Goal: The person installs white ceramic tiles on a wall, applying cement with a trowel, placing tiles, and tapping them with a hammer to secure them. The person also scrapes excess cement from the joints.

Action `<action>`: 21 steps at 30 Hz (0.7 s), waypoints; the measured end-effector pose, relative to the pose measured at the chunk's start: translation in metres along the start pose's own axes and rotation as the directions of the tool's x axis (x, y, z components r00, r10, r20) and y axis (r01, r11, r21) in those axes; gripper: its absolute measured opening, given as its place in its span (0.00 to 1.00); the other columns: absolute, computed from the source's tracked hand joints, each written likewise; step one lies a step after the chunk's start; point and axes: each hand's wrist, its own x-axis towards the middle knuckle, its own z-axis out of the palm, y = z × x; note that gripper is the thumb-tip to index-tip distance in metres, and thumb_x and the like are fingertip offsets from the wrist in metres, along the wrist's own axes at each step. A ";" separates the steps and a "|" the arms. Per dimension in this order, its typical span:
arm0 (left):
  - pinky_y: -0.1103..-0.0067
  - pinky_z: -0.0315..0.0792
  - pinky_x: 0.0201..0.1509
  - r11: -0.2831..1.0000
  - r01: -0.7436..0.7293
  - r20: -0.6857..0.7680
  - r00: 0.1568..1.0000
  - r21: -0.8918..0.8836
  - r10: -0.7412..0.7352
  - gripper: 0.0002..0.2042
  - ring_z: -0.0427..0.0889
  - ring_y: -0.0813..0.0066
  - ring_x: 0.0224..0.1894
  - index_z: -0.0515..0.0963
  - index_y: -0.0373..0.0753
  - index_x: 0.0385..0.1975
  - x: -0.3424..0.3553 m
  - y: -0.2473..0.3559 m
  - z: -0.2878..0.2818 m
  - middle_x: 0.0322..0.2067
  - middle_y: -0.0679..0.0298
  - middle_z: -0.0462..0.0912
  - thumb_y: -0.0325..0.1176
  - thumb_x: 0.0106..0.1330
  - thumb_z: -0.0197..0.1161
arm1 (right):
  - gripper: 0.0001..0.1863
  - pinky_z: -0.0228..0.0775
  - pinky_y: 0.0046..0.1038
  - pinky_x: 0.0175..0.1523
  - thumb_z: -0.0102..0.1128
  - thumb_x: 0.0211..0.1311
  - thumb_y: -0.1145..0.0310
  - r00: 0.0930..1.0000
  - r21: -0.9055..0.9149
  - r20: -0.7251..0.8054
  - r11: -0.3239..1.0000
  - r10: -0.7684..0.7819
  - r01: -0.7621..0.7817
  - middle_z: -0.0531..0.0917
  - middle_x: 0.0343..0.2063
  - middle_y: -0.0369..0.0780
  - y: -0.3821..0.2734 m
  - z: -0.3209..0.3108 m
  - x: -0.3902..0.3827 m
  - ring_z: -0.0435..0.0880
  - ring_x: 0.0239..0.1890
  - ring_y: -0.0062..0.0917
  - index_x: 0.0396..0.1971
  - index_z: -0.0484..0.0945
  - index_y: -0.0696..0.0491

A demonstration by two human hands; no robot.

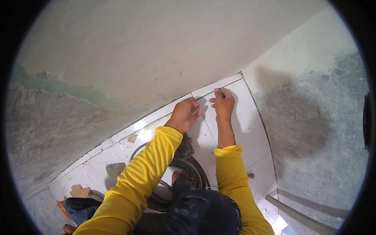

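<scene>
Near the top edge of the white floor tiles (248, 129), my left hand (187, 113) has its fingers curled and pinched, close to a thin dark line along the tile seam. My right hand (222, 102) is at the same seam farther right, fingertips closed around something small and dark. Whether that line is a wire or only the joint, and what either hand grips, I cannot make out. Below my hands lie a coil of dark grey cable (197, 168) and a grey tool or plate (184, 149), partly hidden by my left arm. My bare foot (184, 176) is inside the coil.
A plastered wall (156, 47) rises ahead, a rough grey wall (313, 129) at right. A grey flat piece (114, 169) and torn cardboard (80, 192) lie at left. A metal bar (297, 213) crosses the lower right, near a small dark round object (250, 175).
</scene>
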 end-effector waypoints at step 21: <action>0.73 0.80 0.56 0.258 -0.394 0.324 0.906 0.882 0.273 0.08 0.87 0.72 0.51 0.79 0.34 0.53 -0.146 0.036 -0.056 0.47 0.60 0.88 0.29 0.83 0.57 | 0.22 0.72 0.24 0.34 0.71 0.71 0.76 0.983 0.448 0.185 0.889 0.014 -0.097 0.84 0.38 0.40 -0.028 -0.027 -0.150 0.81 0.28 0.21 0.59 0.74 0.64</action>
